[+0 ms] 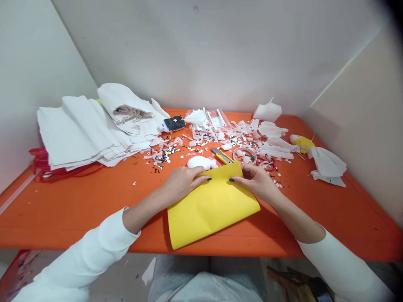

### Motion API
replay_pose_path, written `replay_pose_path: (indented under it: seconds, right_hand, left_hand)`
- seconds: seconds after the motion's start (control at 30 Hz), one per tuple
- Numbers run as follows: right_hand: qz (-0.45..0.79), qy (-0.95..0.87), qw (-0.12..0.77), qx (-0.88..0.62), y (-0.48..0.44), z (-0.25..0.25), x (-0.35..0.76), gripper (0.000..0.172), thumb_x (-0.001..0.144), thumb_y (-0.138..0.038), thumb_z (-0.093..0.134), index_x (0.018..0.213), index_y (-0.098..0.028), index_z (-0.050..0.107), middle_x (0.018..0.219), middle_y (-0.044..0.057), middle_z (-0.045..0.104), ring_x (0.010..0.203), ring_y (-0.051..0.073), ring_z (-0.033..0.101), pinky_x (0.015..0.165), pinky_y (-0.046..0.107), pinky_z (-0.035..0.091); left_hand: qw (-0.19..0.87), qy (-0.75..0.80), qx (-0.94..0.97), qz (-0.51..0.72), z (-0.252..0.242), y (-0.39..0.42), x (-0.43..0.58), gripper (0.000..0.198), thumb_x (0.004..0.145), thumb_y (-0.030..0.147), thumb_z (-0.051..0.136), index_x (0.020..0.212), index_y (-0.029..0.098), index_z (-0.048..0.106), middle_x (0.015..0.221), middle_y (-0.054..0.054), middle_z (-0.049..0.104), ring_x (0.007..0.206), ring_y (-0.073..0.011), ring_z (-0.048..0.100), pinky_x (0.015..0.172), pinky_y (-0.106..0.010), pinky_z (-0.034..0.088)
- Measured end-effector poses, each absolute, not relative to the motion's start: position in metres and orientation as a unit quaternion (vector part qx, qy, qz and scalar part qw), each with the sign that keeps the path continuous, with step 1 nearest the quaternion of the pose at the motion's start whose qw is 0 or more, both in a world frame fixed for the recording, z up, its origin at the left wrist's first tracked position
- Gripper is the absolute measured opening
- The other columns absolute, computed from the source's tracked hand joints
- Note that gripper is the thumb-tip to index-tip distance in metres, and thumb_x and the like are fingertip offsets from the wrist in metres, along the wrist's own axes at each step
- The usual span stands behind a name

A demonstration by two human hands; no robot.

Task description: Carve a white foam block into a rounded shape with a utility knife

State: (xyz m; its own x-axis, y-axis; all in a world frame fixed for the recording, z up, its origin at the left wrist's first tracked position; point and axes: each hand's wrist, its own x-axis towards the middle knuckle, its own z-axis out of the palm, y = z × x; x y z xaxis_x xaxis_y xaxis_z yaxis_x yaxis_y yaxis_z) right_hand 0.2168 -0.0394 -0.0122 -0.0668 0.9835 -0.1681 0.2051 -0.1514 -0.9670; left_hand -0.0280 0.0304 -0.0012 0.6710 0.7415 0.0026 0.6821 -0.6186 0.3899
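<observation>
A folded yellow sheet (210,205) lies slanted at the front middle of the orange table, its rounded fold toward the front edge. On its upper left side my left hand (185,181) pinches it, thumb on top and fingers behind. My right hand (255,179) grips the upper right corner the same way, its thumb on the yellow surface. Just beyond the sheet are a yellow box cutter (223,156) with its blade showing, a white padded shape (200,162) and a roll of tape (244,155).
The orange table (78,209) bears white cloth-like sheets (82,130) at the left, paper scraps (170,153) across the middle, and a clear case with pens (217,118) at the back. A yellow-and-white figure (302,143) and white crumpled piece (329,164) lie right.
</observation>
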Motion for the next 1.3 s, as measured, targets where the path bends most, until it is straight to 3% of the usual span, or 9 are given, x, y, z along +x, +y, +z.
replay_pose_path:
  seconds: [0.47,0.87,1.0,1.1,1.2,1.3]
  right_hand:
    - [0.464,-0.549,0.387,-0.577,-0.038,-0.022,0.22,0.034,0.071,-0.048,0.074,0.095,-0.022,0.072,0.081,0.003,0.073,0.078,0.025,0.069,0.065,0.035,0.058]
    - [0.498,-0.538,0.373,-0.569,-0.039,-0.018,0.217,0.037,0.076,-0.046,0.07,0.102,-0.019,0.067,0.094,0.006,0.073,0.082,0.025,0.07,0.067,0.037,0.059]
    - [0.506,-0.544,0.369,-0.558,-0.036,-0.022,0.218,0.033,0.078,-0.045,0.068,0.099,-0.019,0.066,0.095,0.007,0.073,0.082,0.026,0.071,0.068,0.037,0.058]
    - [0.412,-0.585,0.391,-0.579,-0.034,-0.016,0.225,0.027,0.083,-0.039,0.063,0.101,-0.019,0.065,0.102,0.008,0.072,0.086,0.024,0.07,0.074,0.037,0.057]
    - [0.189,-0.66,0.406,-0.602,-0.043,-0.001,0.221,0.032,0.089,-0.032,0.056,0.118,-0.021,0.06,0.122,0.01,0.065,0.105,0.023,0.064,0.092,0.04,0.051]
    - [0.092,-0.775,0.296,-0.552,-0.069,0.008,0.191,0.04,0.094,-0.03,0.047,0.132,-0.018,0.052,0.134,0.01,0.059,0.124,0.023,0.053,0.107,0.041,0.041]
  left_hand:
    - [0.154,0.397,0.904,0.047,-0.003,0.028,-0.028,0.042,0.096,0.049,0.037,0.104,0.021,0.067,0.086,-0.008,0.073,0.072,-0.0239,0.066,0.059,-0.027,0.037]
    - [0.129,0.399,0.908,-0.002,0.003,0.025,-0.024,0.043,0.099,0.044,0.028,0.111,0.02,0.062,0.095,-0.009,0.073,0.081,-0.0252,0.068,0.065,-0.029,0.043]
    - [0.144,0.379,0.914,0.013,-0.001,0.025,-0.025,0.042,0.097,0.049,0.034,0.114,0.02,0.059,0.1,-0.01,0.072,0.087,-0.0274,0.068,0.068,-0.031,0.045]
    - [0.137,0.377,0.916,0.006,-0.004,0.028,-0.025,0.04,0.096,0.049,0.037,0.111,0.019,0.058,0.097,-0.01,0.072,0.086,-0.027,0.069,0.068,-0.031,0.046]
    - [0.092,0.405,0.909,-0.029,-0.005,0.03,-0.023,0.038,0.096,0.048,0.038,0.105,0.018,0.059,0.088,-0.011,0.072,0.08,-0.0271,0.069,0.064,-0.031,0.045]
    - [0.065,0.41,0.909,-0.047,-0.008,0.032,-0.019,0.039,0.096,0.048,0.036,0.105,0.017,0.057,0.086,-0.012,0.072,0.077,-0.0272,0.069,0.061,-0.03,0.045]
